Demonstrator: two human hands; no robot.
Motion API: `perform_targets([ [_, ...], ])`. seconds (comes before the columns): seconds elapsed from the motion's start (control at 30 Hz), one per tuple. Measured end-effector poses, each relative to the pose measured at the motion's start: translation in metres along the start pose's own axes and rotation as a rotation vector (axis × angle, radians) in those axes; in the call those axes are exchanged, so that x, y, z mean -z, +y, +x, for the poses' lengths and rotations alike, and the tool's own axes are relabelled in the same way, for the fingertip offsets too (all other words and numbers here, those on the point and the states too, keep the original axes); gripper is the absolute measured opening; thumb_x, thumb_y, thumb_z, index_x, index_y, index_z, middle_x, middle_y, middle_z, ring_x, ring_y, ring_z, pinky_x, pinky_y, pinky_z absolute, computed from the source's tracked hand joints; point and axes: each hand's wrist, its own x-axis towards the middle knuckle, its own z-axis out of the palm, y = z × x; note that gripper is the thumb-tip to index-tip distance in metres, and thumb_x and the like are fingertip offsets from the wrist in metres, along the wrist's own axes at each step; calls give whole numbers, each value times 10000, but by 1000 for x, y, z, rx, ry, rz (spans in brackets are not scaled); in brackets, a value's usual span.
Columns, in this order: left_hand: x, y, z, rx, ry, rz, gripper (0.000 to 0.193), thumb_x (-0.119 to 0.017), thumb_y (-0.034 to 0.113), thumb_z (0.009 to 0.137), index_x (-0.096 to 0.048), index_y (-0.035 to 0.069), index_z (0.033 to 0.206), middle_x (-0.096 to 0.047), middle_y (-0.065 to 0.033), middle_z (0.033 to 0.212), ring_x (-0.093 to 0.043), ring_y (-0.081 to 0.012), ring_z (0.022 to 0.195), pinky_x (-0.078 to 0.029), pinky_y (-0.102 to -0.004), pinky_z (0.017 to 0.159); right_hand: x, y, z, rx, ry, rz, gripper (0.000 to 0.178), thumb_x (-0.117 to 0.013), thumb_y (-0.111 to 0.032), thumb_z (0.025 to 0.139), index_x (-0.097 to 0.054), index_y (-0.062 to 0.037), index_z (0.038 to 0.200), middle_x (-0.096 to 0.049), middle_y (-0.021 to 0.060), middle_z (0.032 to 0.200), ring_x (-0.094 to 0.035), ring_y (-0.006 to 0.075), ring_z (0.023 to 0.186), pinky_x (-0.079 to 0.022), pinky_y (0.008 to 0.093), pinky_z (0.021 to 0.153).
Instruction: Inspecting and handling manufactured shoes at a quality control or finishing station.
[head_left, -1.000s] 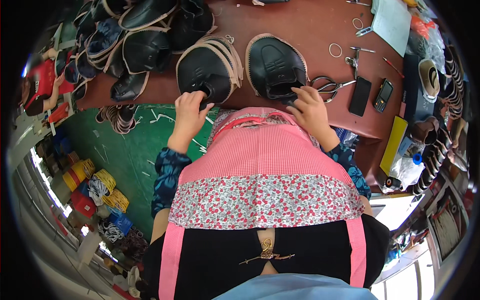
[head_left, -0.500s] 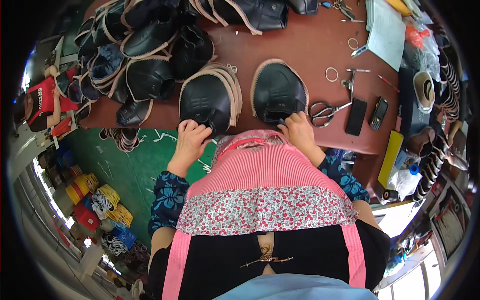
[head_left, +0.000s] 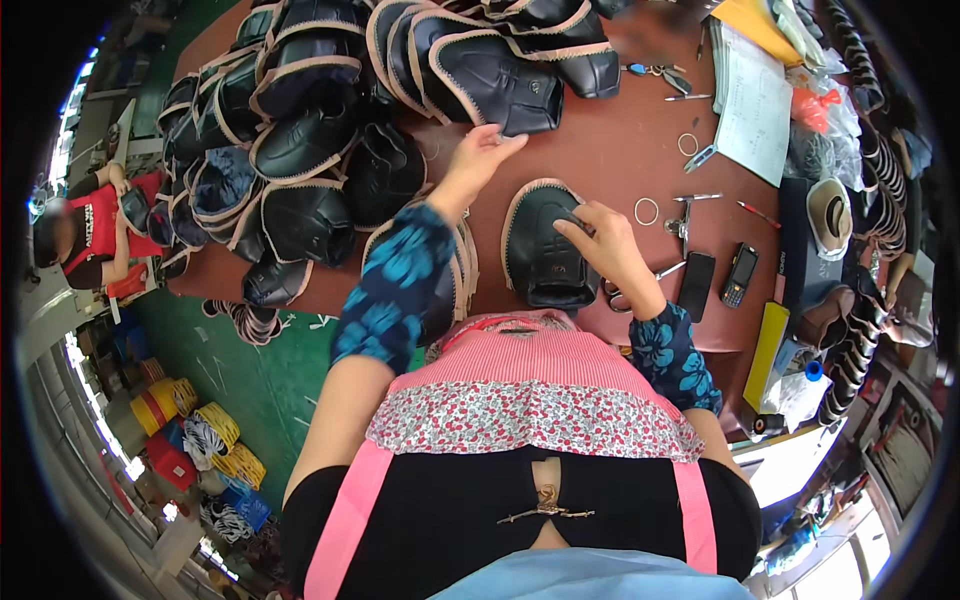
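Observation:
A black leather shoe upper (head_left: pixel 545 235) with a tan stitched rim lies on the brown table in front of me. Over its right side is my right hand (head_left: pixel 612 248), thumb and fingers drawn together; a small dark thing seems to be between them, too small to name. My left hand (head_left: pixel 480 165) reaches forward, fingers stretched out, beside the near end of another black upper (head_left: pixel 500 85) in the far pile. Whether it touches that upper I cannot tell. My left forearm partly hides a stack of black uppers (head_left: pixel 464 270).
More black uppers (head_left: pixel 305 215) are heaped at the left. To the right lie scissors (head_left: pixel 616 298), a black phone (head_left: pixel 697 285), a keypad handset (head_left: pixel 740 275), a rubber band (head_left: pixel 646 211) and a notebook (head_left: pixel 750 115). Another person (head_left: pixel 110 225) works at the far left.
My left hand has left the stacked uppers and reached forward to the far pile. The right hand has moved from the single upper's near edge up over its right side.

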Motion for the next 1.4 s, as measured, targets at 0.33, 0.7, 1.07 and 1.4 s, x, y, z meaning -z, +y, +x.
perform_targets([
  [0.33, -31, -1, 66, -62, 467, -259, 503, -1004, 196, 854, -698, -23, 1187, -734, -49, 1114, -663, -129, 922, -545, -330, 789, 26, 26, -35, -411, 95, 468, 350, -736, -291, 1107, -764, 40, 995, -616, -39, 764, -539, 44, 714, -408, 262, 619],
  [0.7, 53, 88, -149, -97, -254, -782, 719, -544, -45, 797, -612, -74, 1512, -709, -231, 1471, -713, -422, 1318, -600, -533, 1144, 35, 10, -37, -473, 130, 1632, 456, -691, -360, 1107, -689, -43, 1434, -784, 64, 1211, -708, 218, 1086, -516, 351, 987],
  [1.07, 79, 62, -261, -203, -172, -533, 581, -796, 43, 960, -618, -41, 1507, -738, -141, 1409, -740, -244, 1245, -612, -377, 1050, 31, -70, -93, -141, -160, 1534, 370, -756, -411, 1073, -726, -48, 1008, -687, -5, 911, -615, 107, 834, -466, 267, 785],
  [1.4, 42, 104, -342, -831, -101, 389, 834, -797, 68, 841, -520, 30, 1627, -521, -169, 1680, -494, -332, 1561, -341, -459, 1320, 29, -105, -138, -109, 32, 1470, 349, -727, -364, 1112, -749, -18, 1075, -722, 16, 958, -648, 107, 873, -514, 282, 836],
])
